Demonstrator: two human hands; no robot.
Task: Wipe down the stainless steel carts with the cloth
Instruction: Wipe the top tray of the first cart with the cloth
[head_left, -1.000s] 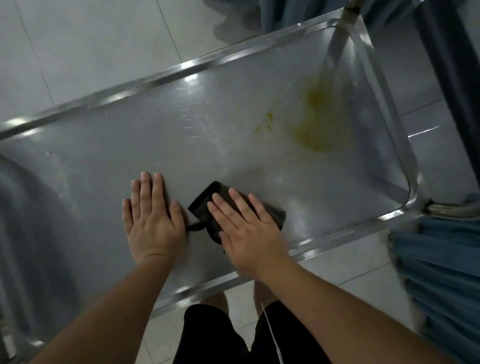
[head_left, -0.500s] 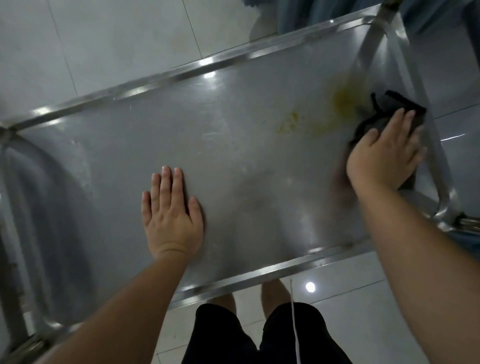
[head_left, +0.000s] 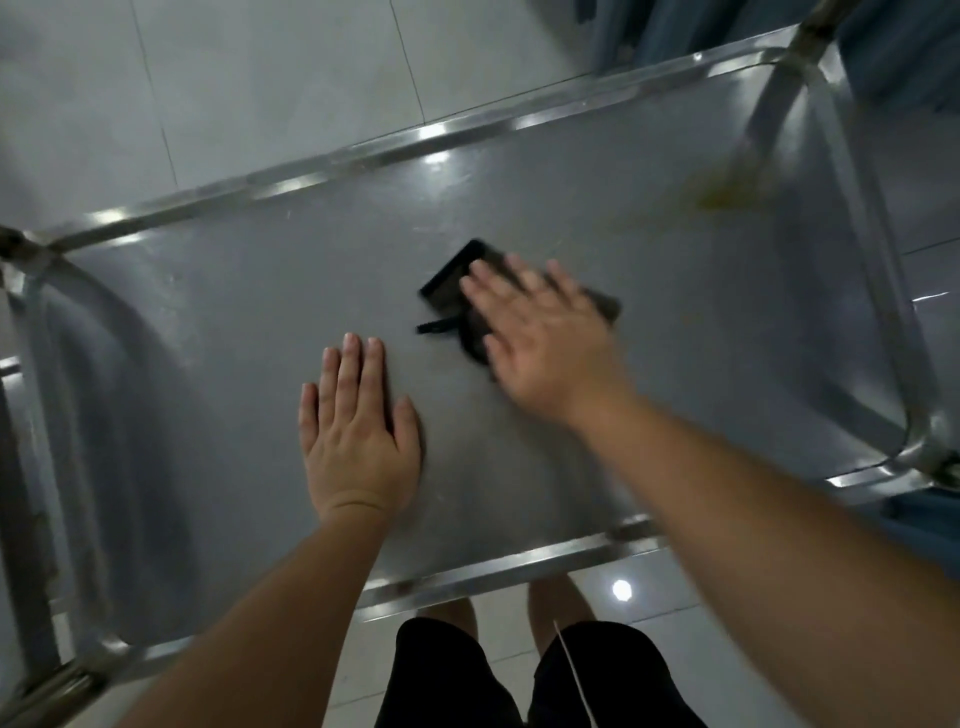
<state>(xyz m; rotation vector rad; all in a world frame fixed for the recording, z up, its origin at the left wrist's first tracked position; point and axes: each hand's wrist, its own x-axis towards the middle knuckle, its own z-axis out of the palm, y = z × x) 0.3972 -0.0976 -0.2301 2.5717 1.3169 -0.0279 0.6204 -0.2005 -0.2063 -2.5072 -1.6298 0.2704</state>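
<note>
While the left hand (head_left: 358, 441) lies flat and empty at the cart top's (head_left: 208, 322) centre, the right hand (head_left: 540, 338) presses the dark cloth (head_left: 457, 280) with straight fingers toward 1 o'clock, and firm overlapping strokes should reach the yellowish stain (head_left: 727, 195) at 2 o'clock.

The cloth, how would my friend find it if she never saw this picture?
Look at the big shiny steel cart top. Near its middle, the right hand presses flat on the cloth. It is the only black thing on the metal.
</note>
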